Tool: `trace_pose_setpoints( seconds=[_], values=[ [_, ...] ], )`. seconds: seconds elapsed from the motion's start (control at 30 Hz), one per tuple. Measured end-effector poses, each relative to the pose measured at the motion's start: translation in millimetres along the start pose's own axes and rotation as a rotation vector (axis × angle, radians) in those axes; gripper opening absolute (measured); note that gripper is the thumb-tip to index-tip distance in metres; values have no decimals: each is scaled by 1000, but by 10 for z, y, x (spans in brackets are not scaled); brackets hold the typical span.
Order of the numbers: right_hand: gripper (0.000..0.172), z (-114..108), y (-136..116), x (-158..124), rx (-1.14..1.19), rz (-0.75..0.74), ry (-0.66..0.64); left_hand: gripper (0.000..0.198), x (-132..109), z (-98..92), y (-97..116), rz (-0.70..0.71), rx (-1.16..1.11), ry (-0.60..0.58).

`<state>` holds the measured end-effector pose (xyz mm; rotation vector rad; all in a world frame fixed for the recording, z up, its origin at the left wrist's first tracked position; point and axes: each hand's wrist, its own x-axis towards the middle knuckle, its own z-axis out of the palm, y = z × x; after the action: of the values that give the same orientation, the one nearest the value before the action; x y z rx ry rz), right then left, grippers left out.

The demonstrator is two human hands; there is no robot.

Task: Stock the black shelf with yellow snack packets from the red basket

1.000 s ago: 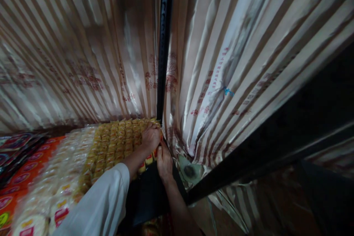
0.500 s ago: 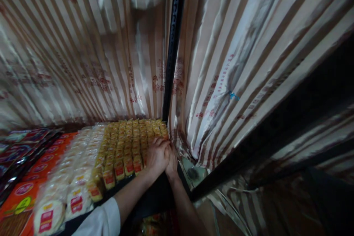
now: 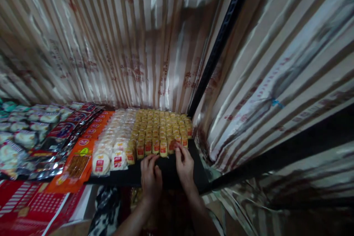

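Rows of small yellow wrapped snack packs point(image 3: 156, 132) with red labels stand on a black shelf point(image 3: 171, 171). My left hand point(image 3: 151, 177) is at the front edge of these rows, its fingers bent and the thumb apart, with nothing visible in it. Further right, my right hand point(image 3: 184, 164) has its thumb and fingertips brought together against the front row. Blur hides whether a pack is between those fingertips. To the left lie clear-wrapped stacks of round white crackers point(image 3: 101, 164) with red labels.
An orange snack bag point(image 3: 79, 158), dark shiny packets point(image 3: 65, 129) and white packets point(image 3: 26, 138) fill the shelf's left part. Striped plastic sheeting point(image 3: 124, 44) hangs behind and at the right. A black post point(image 3: 218, 51) stands at the corner. Red printed packaging point(image 3: 30, 206) sits below.
My hands were together at the right end of the yellow packs; now they are apart at the front row. The view has swung left, bringing more packets into sight.
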<state>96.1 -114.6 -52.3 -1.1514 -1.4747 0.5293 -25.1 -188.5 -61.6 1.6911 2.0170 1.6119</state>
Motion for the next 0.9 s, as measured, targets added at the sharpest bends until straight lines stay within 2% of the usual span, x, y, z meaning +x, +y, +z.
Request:
trace_pose_setpoints(
  seconds=[0.1,0.2,0.3,0.4,0.5,0.6,0.73,0.9],
  values=[
    [27,342,-231,-303,55,-28,-212,39,-22,-217,-178,-111,43,148],
    [29,716,-344,-536,39,-54,-367,45,73,-410,-367,-221,70,200],
    [32,1033,-375,-676,-13,-59,-425,50,196,-538,-534,-306,88,135],
    [37,1230,-388,-737,-100,-31,-398,50,253,-585,-648,-338,78,36],
    [37,1301,-409,-741,-183,9,-375,47,238,-589,-700,-340,55,21],
    [30,1302,-421,-731,-212,18,-360,44,209,-604,-699,-330,13,48],
    [24,1282,-426,-754,-184,-12,-289,41,204,-659,-651,-327,-25,53],
    [17,1234,-521,-805,-107,16,-307,40,222,-739,-621,-342,-21,58]
  ],
)
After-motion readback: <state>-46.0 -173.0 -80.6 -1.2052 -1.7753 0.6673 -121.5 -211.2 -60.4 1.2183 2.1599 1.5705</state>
